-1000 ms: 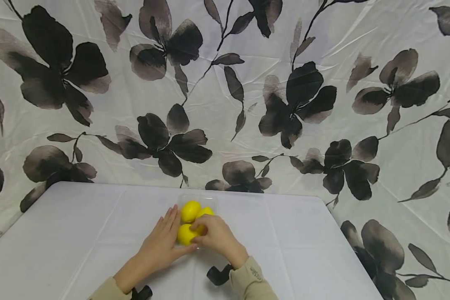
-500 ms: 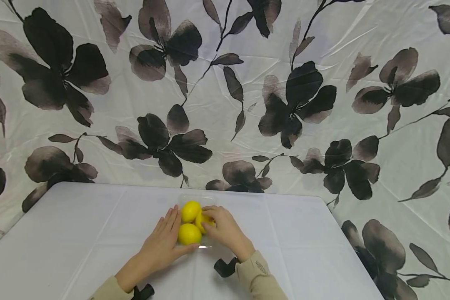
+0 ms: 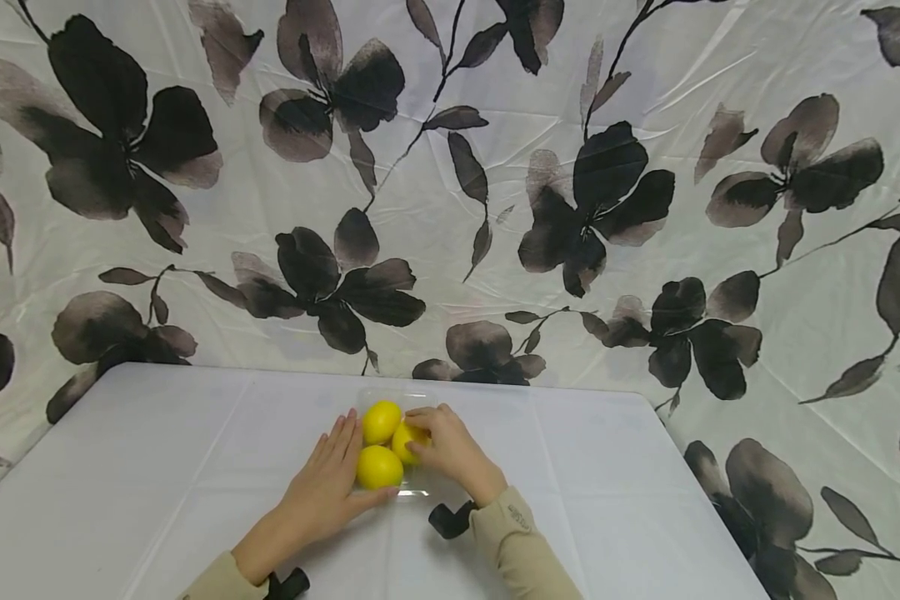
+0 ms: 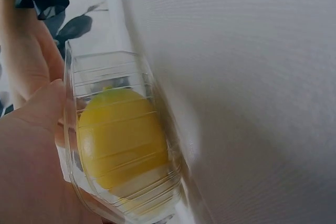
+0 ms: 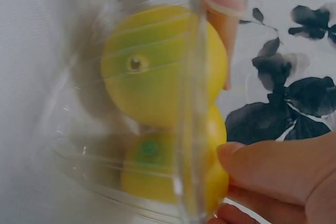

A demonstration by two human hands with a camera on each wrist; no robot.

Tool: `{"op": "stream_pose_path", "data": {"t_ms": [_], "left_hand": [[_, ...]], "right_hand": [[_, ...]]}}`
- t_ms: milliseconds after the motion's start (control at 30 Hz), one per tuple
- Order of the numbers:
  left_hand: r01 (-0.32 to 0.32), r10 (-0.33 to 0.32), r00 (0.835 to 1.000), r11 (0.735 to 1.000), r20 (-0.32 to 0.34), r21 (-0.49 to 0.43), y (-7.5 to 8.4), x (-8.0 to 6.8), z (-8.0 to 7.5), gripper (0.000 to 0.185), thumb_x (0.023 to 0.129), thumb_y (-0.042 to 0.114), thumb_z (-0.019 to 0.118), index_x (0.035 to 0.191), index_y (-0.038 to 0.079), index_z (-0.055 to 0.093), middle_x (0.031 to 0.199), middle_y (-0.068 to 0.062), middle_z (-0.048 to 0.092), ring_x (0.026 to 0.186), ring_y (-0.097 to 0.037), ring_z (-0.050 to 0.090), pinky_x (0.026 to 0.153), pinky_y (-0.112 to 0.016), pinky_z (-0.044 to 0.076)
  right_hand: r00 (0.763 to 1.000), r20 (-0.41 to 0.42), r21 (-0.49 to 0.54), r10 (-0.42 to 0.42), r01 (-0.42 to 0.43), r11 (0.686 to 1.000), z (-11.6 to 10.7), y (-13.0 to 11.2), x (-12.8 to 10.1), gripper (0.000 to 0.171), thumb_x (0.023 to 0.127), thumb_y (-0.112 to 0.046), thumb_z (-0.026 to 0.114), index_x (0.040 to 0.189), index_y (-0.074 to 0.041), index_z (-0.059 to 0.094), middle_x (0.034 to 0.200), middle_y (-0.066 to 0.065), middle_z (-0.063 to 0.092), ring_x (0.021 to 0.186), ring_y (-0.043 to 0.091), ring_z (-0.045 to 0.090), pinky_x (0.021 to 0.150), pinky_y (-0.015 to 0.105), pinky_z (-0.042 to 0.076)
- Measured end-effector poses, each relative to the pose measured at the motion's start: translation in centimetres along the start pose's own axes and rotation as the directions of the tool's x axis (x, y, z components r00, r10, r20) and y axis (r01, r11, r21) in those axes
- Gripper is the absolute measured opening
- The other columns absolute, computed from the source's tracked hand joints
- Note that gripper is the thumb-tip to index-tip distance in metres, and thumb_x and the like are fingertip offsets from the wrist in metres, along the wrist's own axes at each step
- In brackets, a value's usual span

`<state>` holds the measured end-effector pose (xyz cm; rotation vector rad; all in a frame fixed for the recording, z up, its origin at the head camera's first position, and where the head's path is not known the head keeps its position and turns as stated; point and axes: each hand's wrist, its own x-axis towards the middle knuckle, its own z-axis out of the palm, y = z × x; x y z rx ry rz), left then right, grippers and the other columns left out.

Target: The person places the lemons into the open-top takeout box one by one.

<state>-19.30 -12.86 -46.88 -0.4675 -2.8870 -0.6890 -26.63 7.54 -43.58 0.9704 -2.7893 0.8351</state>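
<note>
Three yellow lemons sit close together in a clear plastic box [image 3: 414,493] in the head view: a back lemon [image 3: 382,422], a front lemon [image 3: 379,467] and a right lemon [image 3: 407,442]. My left hand [image 3: 321,479] lies along the box's left side, fingers straight, thumb stretched along the front edge. My right hand [image 3: 453,450] holds the right lemon with curled fingers and thumb. Through the ribbed wall in the left wrist view one lemon [image 4: 123,137] shows. In the right wrist view my thumb [image 5: 247,163] touches the lower lemon [image 5: 152,166].
A white cloth covers the table [image 3: 607,500]. Behind it hangs a floral-patterned sheet [image 3: 480,208]. A black wrist mount [image 3: 450,520] sticks out below my right wrist, and another mount [image 3: 291,583] shows at my left sleeve.
My right hand has moved right and back, from beside the front lemon to the right lemon. The front lemon is now uncovered and slightly farther right. My left hand has stayed in place.
</note>
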Motion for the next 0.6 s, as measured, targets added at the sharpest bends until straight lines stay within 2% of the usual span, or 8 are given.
{"op": "stream_pose_path", "data": {"t_ms": [133, 233, 367, 433, 600], "left_hand": [[-0.006, 0.006, 1.0, 1.0, -0.014, 0.004, -0.1, 0.1, 0.0, 0.111, 0.087, 0.072, 0.054, 0.153, -0.01, 0.018, 0.162, -0.025, 0.013, 0.149, -0.04, 0.012, 0.119, -0.057, 0.014], [-0.01, 0.01, 1.0, 1.0, -0.025, 0.014, -0.1, 0.1, 0.1, 0.111, 0.087, 0.071, 0.055, 0.153, -0.01, 0.019, 0.161, -0.025, 0.014, 0.149, -0.04, 0.013, 0.119, -0.057, 0.015], [-0.022, 0.023, 0.999, 0.999, -0.027, 0.032, -0.3, 0.2, 0.0, 0.108, 0.089, 0.07, 0.053, 0.152, -0.012, 0.021, 0.161, -0.026, 0.015, 0.149, -0.041, 0.013, 0.119, -0.057, 0.015], [-0.029, 0.03, 0.999, 0.998, -0.035, 0.051, -0.4, 0.3, -0.4, 0.106, 0.09, 0.07, 0.051, 0.151, -0.012, 0.022, 0.161, -0.026, 0.015, 0.149, -0.042, 0.013, 0.118, -0.058, 0.016], [-0.004, 0.015, 0.996, 0.993, -0.093, 0.119, -1.8, -0.2, -2.6, 0.093, 0.096, 0.065, 0.046, 0.153, -0.006, 0.025, 0.162, -0.023, 0.017, 0.149, -0.041, 0.011, 0.119, -0.059, 0.01]], "right_hand": [[0.999, -0.048, 0.124, -0.016, 0.022, 0.992, -0.6, 0.3, -0.2, 0.028, 0.09, -0.005, 0.069, 0.117, 0.002, 0.071, 0.116, 0.011, 0.07, 0.088, 0.024, 0.061, 0.078, 0.031, 0.055], [0.995, -0.094, 0.173, -0.025, 0.041, 0.984, -1.2, 0.3, -0.7, 0.026, 0.092, -0.006, 0.067, 0.116, 0.002, 0.07, 0.113, 0.014, 0.07, 0.091, 0.027, 0.064, 0.08, 0.037, 0.058], [0.975, -0.219, 0.134, -0.034, 0.065, 0.989, -2.4, 0.3, -1.5, 0.023, 0.092, -0.009, 0.067, 0.114, -0.001, 0.071, 0.109, 0.011, 0.071, 0.089, 0.026, 0.065, 0.078, 0.039, 0.058], [0.948, -0.314, 0.089, -0.047, 0.079, 0.993, -3.1, 0.5, -2.0, 0.022, 0.091, -0.009, 0.069, 0.112, -0.004, 0.072, 0.108, 0.009, 0.072, 0.086, 0.024, 0.065, 0.077, 0.039, 0.057], [0.841, -0.533, -0.032, -0.09, 0.086, 0.996, -4.9, 2.0, -3.9, 0.022, 0.086, -0.006, 0.073, 0.108, -0.004, 0.072, 0.108, 0.008, 0.072, 0.089, 0.026, 0.066, 0.079, 0.041, 0.055]]}}
